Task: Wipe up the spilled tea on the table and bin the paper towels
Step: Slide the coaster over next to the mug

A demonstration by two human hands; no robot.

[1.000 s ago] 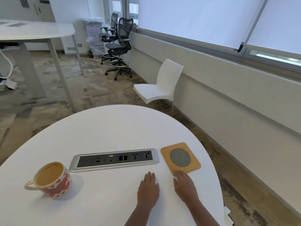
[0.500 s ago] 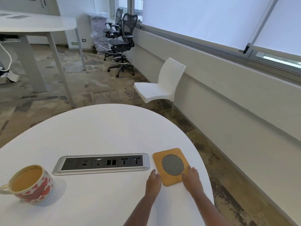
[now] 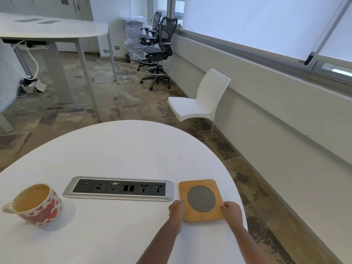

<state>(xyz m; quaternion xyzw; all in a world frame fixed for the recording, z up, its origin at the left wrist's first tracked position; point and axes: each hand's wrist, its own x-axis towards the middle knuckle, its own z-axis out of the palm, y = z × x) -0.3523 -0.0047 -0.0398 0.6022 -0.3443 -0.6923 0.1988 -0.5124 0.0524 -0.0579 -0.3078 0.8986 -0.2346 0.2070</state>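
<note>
The left hand and right hand are gripping opposite edges of the wooden coaster between them, likely to shift it, while the tea is sitting unspilled in the heart-patterned mug well left of them, paper towels unseen.

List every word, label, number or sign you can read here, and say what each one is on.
No text here can be read clearly.
Green sign low on the far wall: too small and blurred to read.
Socket panel: only ports and sockets; any markings are too small to read.
Mug: red hearts, no words.
Wooden coaster: no text visible.
</note>
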